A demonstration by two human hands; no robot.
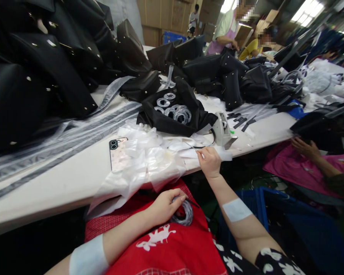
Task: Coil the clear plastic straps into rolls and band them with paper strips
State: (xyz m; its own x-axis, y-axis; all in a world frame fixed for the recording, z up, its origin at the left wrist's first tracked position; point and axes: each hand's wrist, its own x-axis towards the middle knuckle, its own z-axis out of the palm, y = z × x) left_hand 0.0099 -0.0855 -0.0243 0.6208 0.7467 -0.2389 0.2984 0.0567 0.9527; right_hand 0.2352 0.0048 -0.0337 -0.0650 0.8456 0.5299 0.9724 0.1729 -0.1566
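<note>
Head view, the only one. Gripping a coil [189,214] in the left hand [167,204], fingers closed over its left side, low against the red apron [186,242]. Pinching with the right hand [210,160], thumb and forefinger together at the near edge of the table [71,183]; too small to tell what, if anything, is between. Hands well apart from each other.

By judgement, busy with this one coil: held at the ready on the left, with finer finger work on the right, just near of the tape dispenser [222,130]. Likely to call for a steady left hold and a light, exact right pinch, clear of the loose film [149,160] to the left.

More coils [185,113] on black cloth [149,120], beyond the film. To its left, a phone [116,154]; farther off, black bags [202,68].

No brand or lettering legible anywhere. On the apron, only a white animal print [156,236]; on both forearms, plain pale patches [236,210]; on the phone, lenses and a faint pattern. Any marks on the far boxes [180,15] too small to read.
</note>
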